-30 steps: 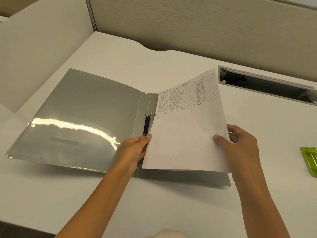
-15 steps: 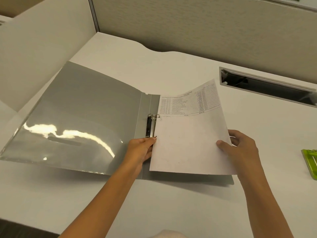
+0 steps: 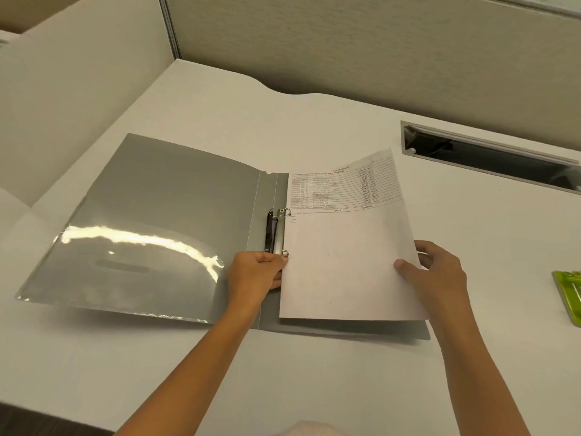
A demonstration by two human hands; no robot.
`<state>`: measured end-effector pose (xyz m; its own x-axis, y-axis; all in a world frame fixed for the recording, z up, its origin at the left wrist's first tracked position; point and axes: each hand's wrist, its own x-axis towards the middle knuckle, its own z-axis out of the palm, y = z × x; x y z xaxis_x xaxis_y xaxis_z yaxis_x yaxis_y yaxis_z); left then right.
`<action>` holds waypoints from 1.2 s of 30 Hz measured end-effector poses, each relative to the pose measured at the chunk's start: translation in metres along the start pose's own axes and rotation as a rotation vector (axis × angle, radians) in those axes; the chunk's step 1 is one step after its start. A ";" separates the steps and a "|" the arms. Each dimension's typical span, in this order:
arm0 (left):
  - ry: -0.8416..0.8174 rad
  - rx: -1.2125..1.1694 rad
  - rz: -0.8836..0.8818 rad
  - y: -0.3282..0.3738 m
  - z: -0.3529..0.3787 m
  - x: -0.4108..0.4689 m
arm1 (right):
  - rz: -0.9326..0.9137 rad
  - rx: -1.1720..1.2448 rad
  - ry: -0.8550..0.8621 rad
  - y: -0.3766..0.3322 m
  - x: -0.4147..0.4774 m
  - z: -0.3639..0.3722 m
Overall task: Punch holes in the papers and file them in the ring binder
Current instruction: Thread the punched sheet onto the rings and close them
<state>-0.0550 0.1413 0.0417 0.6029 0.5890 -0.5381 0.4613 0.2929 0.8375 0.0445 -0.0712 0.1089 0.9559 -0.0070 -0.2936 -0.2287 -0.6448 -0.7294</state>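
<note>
Paper [image 3: 349, 247] was the centre of the single head view: a printed sheet, table of figures at its far end, held over the right half of the open grey ring binder [image 3: 163, 221], which lay flat on the white desk [image 3: 314, 127]. The left hand [image 3: 256, 273] pinched the sheet's left edge just beside the nearer ring, fingers closed narrowly on the paper, probably to guide the punched hole onto that ring. The farther ring of the ring mechanism [image 3: 277, 231] appeared to pass already through the upper hole, though this was too small to be sure. The right hand [image 3: 437, 275] held the opposite edge, thumb on top and the other fingers curled below, so the sheet stayed taut and a little lifted; its near corner cast a shadow on the back cover. Such a two-sided hold seemed chosen to keep the sheet square to the rings. A green object [image 3: 569, 297], perhaps the hole punch, lay at the right border, well apart from both hands. A cable slot [image 3: 490, 155] was open in the desk behind. Compared with one second earlier, the sheet had come nearer to the spine and lay flatter, and the left fingertips had moved up against the near ring; the binder itself had not shifted on the desk, only the camera had.
</note>
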 end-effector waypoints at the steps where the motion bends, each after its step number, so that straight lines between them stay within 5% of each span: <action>1: -0.005 0.000 -0.001 0.001 -0.002 0.000 | 0.008 0.004 0.001 0.002 0.001 0.000; 8: 0.020 0.224 0.046 0.007 -0.021 0.003 | 0.055 0.036 -0.008 0.012 0.004 0.007; 19: 0.205 0.412 0.377 0.003 -0.031 0.005 | 0.037 -0.097 0.097 0.026 0.018 0.028; 24: 0.156 0.407 0.447 -0.001 -0.030 0.011 | -0.367 -0.239 0.265 0.019 0.007 0.053; 30: 0.121 0.438 0.452 -0.009 -0.025 0.016 | -0.732 -0.312 -0.098 0.010 0.002 0.118; 36: 0.138 0.489 0.502 -0.012 -0.026 0.017 | -0.823 -0.595 -0.144 0.025 0.023 0.145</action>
<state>-0.0668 0.1674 0.0249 0.7463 0.6633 -0.0547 0.4082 -0.3912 0.8248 0.0338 0.0235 -0.0052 0.7352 0.6752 0.0596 0.6538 -0.6833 -0.3250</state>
